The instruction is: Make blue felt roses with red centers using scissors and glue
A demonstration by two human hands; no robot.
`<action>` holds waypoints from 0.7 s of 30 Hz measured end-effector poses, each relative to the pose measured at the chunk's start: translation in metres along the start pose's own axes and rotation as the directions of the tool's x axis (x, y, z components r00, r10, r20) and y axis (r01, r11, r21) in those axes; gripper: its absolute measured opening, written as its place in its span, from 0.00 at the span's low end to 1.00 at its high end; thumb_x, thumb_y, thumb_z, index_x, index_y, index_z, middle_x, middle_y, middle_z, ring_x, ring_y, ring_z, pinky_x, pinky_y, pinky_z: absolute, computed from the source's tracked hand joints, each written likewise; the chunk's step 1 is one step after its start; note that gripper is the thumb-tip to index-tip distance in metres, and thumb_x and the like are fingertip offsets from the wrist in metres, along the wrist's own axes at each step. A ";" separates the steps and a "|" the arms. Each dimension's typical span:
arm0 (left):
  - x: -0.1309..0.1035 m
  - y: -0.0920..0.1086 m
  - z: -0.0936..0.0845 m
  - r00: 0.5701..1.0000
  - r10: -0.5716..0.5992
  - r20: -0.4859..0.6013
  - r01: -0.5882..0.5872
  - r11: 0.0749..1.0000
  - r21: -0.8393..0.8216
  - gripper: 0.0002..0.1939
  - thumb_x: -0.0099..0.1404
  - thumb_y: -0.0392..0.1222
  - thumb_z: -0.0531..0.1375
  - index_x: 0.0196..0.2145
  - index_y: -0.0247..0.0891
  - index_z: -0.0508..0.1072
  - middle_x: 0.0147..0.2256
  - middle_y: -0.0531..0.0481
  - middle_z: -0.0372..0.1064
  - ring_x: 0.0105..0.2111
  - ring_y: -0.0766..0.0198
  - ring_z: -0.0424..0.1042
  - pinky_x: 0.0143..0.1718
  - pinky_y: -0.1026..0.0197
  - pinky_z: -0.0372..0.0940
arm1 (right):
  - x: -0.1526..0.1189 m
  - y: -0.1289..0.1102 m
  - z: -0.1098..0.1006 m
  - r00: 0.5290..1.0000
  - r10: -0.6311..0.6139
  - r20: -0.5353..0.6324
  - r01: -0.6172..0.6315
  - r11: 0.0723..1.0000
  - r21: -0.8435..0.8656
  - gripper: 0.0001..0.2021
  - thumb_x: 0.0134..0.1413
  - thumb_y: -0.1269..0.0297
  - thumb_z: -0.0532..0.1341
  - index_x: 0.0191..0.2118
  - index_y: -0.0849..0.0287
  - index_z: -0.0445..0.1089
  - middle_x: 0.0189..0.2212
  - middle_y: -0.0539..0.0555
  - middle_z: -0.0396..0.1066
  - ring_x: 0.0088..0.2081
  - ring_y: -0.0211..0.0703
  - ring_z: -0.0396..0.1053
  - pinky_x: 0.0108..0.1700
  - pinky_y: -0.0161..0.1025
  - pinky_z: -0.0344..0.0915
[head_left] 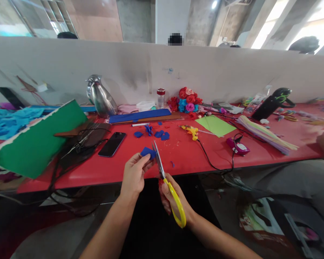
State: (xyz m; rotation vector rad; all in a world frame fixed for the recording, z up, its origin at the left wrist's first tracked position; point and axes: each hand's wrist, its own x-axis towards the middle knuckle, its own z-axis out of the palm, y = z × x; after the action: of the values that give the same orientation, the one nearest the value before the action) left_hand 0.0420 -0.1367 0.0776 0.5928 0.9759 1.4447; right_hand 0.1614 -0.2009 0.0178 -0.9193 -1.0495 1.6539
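Pinching blue piece (pixel 148 153) btwn thumb + fingers of L hand (pixel 134 174), right edge left free, prob. for scissors (pixel 166 181) gripped in curled R hand (pixel 167 194) w/ blades barely parted, at near edge of red table (pixel 97 172), w/ loose blue bits (pixel 165 136) farther off, likely for elbow room.

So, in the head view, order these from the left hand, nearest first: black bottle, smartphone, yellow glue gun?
1. Smartphone: ahead of the left hand, on its left.
2. Yellow glue gun: to the right.
3. Black bottle: far right.
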 end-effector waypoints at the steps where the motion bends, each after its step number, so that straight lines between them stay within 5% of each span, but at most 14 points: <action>1: 0.001 0.000 -0.001 1.000 0.003 -0.002 -0.003 1.000 -0.001 0.12 0.42 0.38 0.70 0.24 0.34 0.72 0.27 0.49 0.75 0.31 0.58 0.76 0.40 0.54 0.70 | 0.000 0.000 0.001 1.000 0.007 0.001 -0.007 1.000 -0.004 0.25 0.50 0.38 0.59 0.42 0.55 0.60 0.19 0.39 0.49 0.12 0.24 0.45 0.11 0.24 0.47; 21: 0.003 0.008 -0.009 0.998 0.029 -0.047 -0.028 0.999 0.021 0.13 0.40 0.38 0.70 0.21 0.36 0.69 0.24 0.52 0.72 0.29 0.61 0.75 0.39 0.56 0.70 | -0.001 0.004 -0.002 0.997 0.059 0.049 -0.059 0.998 -0.009 0.25 0.51 0.40 0.59 0.44 0.55 0.60 0.20 0.40 0.52 0.12 0.23 0.47 0.10 0.24 0.48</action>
State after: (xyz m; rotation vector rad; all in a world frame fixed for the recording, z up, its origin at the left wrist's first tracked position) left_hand 0.0303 -0.1349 0.0789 0.5917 1.0243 1.4817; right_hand 0.1619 -0.2021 0.0138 -0.9260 -1.0717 1.7303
